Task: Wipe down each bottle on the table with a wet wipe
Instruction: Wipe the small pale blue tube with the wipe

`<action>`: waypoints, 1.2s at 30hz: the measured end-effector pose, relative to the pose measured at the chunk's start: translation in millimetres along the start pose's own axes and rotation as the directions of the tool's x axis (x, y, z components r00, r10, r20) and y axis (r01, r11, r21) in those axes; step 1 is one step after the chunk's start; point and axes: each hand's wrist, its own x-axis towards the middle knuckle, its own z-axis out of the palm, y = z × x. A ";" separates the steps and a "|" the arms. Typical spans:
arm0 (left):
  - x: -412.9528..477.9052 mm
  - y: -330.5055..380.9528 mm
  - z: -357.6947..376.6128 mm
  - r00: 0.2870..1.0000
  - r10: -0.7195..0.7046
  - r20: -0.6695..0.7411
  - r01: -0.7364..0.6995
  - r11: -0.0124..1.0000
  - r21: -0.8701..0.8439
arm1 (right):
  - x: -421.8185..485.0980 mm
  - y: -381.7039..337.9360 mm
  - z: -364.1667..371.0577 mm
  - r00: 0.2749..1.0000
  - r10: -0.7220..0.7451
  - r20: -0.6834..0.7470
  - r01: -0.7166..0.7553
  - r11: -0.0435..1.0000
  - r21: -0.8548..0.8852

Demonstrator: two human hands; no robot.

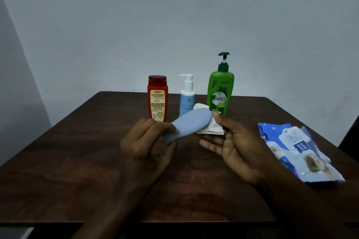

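My left hand (pixel 149 141) grips the cap end of a plain pale blue bottle (pixel 191 123), holding it tilted above the table with its base pointing up and right. A white wet wipe (pixel 210 128) is pressed against the bottle's base end, pinched by the thumb and fingers of my right hand (pixel 235 145), palm turned up. Behind them stand a red bottle (pixel 157 99), a light blue pump bottle (pixel 186 99) and a tall green pump bottle (pixel 220 93), all upright in a row.
A blue and white pack of wet wipes (pixel 297 149) lies flat at the right of the dark wooden table (pixel 87 161). A pale wall rises just past the table's far edge. A dark object shows at the far right edge.
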 end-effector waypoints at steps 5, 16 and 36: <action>-4.0 20.8 13.3 0.965 -0.261 -0.027 0.248 0.941 -0.231 | -2.9 25.8 20.4 0.934 -0.320 -0.157 0.298 0.943 -0.148; -7.9 37.6 15.7 0.844 -0.536 0.004 0.463 0.724 -0.512 | -1.3 12.7 0.6 0.420 -0.820 0.388 0.709 0.029 -0.705; -2.1 42.8 22.5 0.769 -0.638 0.042 0.538 0.611 -0.580 | 9.3 3.1 -6.7 0.286 -0.827 0.484 0.799 -0.073 -0.597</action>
